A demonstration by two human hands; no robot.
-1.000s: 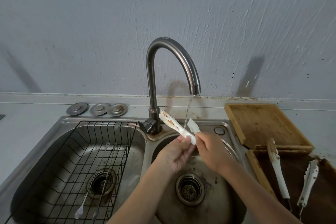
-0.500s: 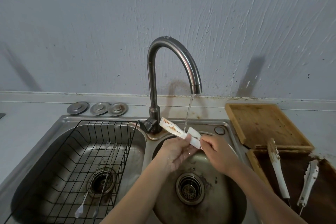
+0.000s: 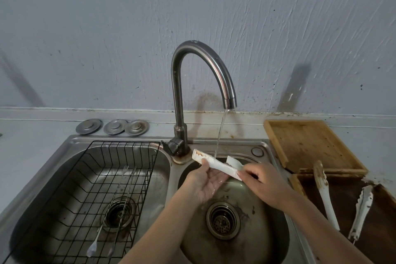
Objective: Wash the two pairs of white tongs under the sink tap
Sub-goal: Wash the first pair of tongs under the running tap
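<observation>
1. Two pairs of white tongs are catalogued: the held pair point(image 3: 216, 164) over the right basin point(image 3: 263, 218), and the waiting pair point(image 3: 325, 195) on the dark tray point(image 3: 381, 216) to the right, well apart from the tap point(image 3: 203, 83).
2. Held pair, location: it is kept just under the thin water stream point(image 3: 219, 133), which lands near its middle.
3. Held pair, axis: the long axis is laid nearly level, running from upper left to lower right. The brown-stained end is pointed left toward the tap base; the other end is lost under the right hand. Which end is the hinge cannot be told.
4. Grip, left hand point(image 3: 205, 182): the palm is turned up and cupped beneath the tongs, with the thumb pressed over the top edge.
5. Grip, right hand point(image 3: 263, 184): the right end is pinched between curled fingers and thumb.
6. Handling, judged: the piece is likely light and stiff plastic with some spring between its arms. Wet, it is probably slippery, so hold is best taken near both ends, leaving the stained part open to the water.
7. Waiting pair: it is seen as a long white arm and a second toothed arm point(image 3: 362, 212) beside it, both stained brown, long axes running away from the viewer.
8. Also present: a wire rack point(image 3: 90, 180) in the left basin and a wooden tray point(image 3: 308, 143).
</observation>
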